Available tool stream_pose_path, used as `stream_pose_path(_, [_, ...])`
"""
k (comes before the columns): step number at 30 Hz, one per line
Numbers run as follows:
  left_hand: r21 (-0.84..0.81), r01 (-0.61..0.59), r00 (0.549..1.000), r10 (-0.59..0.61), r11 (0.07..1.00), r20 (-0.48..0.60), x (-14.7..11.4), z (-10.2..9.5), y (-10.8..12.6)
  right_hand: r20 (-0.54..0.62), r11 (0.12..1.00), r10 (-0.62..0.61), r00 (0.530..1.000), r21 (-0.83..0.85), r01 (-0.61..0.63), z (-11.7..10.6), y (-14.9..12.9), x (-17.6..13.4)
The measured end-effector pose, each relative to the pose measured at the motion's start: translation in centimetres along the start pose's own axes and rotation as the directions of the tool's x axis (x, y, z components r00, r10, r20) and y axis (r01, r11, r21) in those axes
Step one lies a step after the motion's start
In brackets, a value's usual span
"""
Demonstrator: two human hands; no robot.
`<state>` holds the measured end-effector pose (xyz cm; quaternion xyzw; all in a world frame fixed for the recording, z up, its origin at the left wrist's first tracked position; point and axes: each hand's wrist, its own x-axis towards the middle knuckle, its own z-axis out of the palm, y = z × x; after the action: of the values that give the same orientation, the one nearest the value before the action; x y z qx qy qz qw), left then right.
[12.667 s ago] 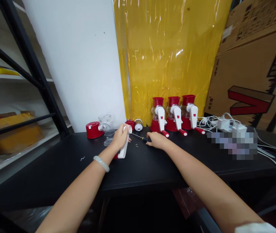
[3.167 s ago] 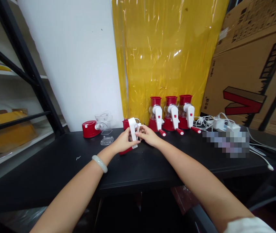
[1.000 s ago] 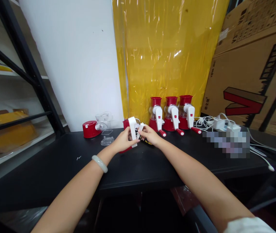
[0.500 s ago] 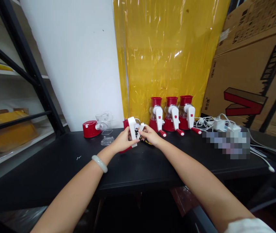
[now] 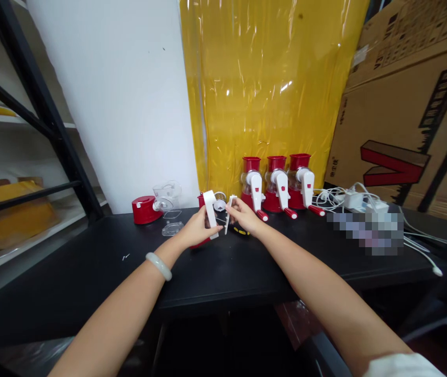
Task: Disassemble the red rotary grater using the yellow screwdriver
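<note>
My left hand (image 5: pixel 196 229) is closed around a white crank arm (image 5: pixel 210 209), which stands upright. A red part (image 5: pixel 200 243), perhaps its handle, shows below the fingers. In my right hand (image 5: pixel 246 217), between thumb and fingers, is a thin white plastic piece (image 5: pixel 229 214), held edge-on and apart from the crank arm. Just behind the hands lie a round metal-and-white grater drum (image 5: pixel 220 202) and a red part (image 5: pixel 201 199), mostly hidden by the left hand. Small yellow pieces (image 5: pixel 241 231) lie beneath my right hand.
Three red-and-white rotary graters (image 5: pixel 276 183) stand at the back right. Farther right are tangled white cables (image 5: pixel 327 199) and a large cardboard box (image 5: pixel 400 115). On the left sit a red grater base (image 5: pixel 144 210) with a clear housing and clear plastic parts (image 5: pixel 172 228) on the black table (image 5: pixel 223 277).
The white piece in my right hand has moved away from the crank arm, widening the gap between them, and turned more edge-on. The view has shifted slightly.
</note>
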<state>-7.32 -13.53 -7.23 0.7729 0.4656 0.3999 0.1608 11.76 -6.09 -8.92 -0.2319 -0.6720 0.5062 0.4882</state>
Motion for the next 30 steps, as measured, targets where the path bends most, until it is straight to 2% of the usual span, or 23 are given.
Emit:
stream_pose_path(6, [0.156, -0.014, 1.000, 0.015, 0.988, -0.005, 0.3, -0.2, -0.6, -0.082, 0.989, 0.092, 0.992, -0.108, -0.101, 0.2, -0.1, -0.3])
stream_pose_path(9, [0.182, 0.001, 1.000, 0.003, 0.983, -0.019, 0.5, -0.3, -0.8, -0.081, 0.941, 0.162, 0.984, -0.286, -0.178, 0.3, 0.0, -0.7])
stream_pose_path(11, [0.194, 0.016, 0.999, -0.009, 0.981, -0.040, 0.6, -0.3, -0.8, -0.036, 0.864, 0.157, 0.987, -0.480, -0.155, 0.3, -0.1, -1.1])
stream_pose_path(14, [0.227, 0.097, 0.994, -0.086, 0.969, -0.060, 0.5, -0.3, -0.9, 0.049, 0.679, 0.125, 0.991, -0.733, -0.050, 0.3, -0.6, -1.5])
stream_pose_path(17, [0.265, 0.191, 0.982, -0.183, 0.945, -0.054, 0.4, -0.3, -0.8, 0.067, 0.500, 0.146, 0.987, -0.866, -0.015, 0.2, -1.1, -1.7])
stream_pose_path(20, [0.329, 0.240, 0.970, -0.237, 0.913, -0.049, 0.2, -0.4, -0.4, 0.057, 0.368, 0.176, 0.983, -0.930, -0.012, 0.1, -1.2, -1.8])
stream_pose_path(24, [0.404, 0.272, 0.959, -0.283, 0.874, -0.034, 0.2, -0.4, 0.3, 0.047, 0.289, 0.200, 0.979, -0.957, -0.013, 0.0, -1.1, -1.8])
stream_pose_path(30, [0.422, 0.275, 0.954, -0.298, 0.864, -0.011, 0.2, -0.5, 0.4, 0.035, 0.246, 0.208, 0.978, -0.969, -0.018, -0.1, -1.0, -1.9])
